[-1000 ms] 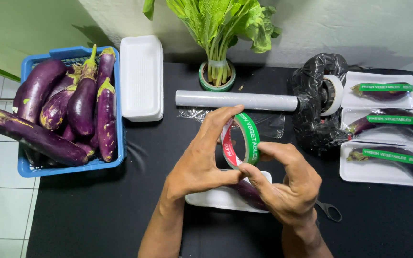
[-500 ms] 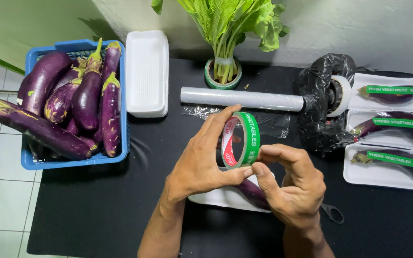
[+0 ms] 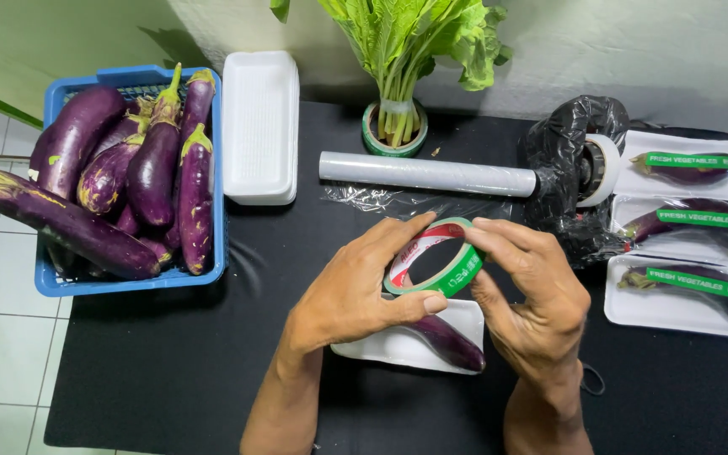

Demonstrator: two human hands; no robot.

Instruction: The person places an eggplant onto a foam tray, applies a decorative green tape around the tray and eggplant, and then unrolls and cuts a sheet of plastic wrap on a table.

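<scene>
Both hands clamp the green tape roll with the red-and-white core (image 3: 433, 257), held above the tray near the middle of the black surface (image 3: 170, 371). The left hand (image 3: 355, 291) should steady it; the right hand (image 3: 528, 278) picks the end with a fingertip.

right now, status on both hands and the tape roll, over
Left hand and right hand both grip the green tape roll, held above the tray. Eggplant lies on that tray below. Nothing between hands and tray.
</scene>
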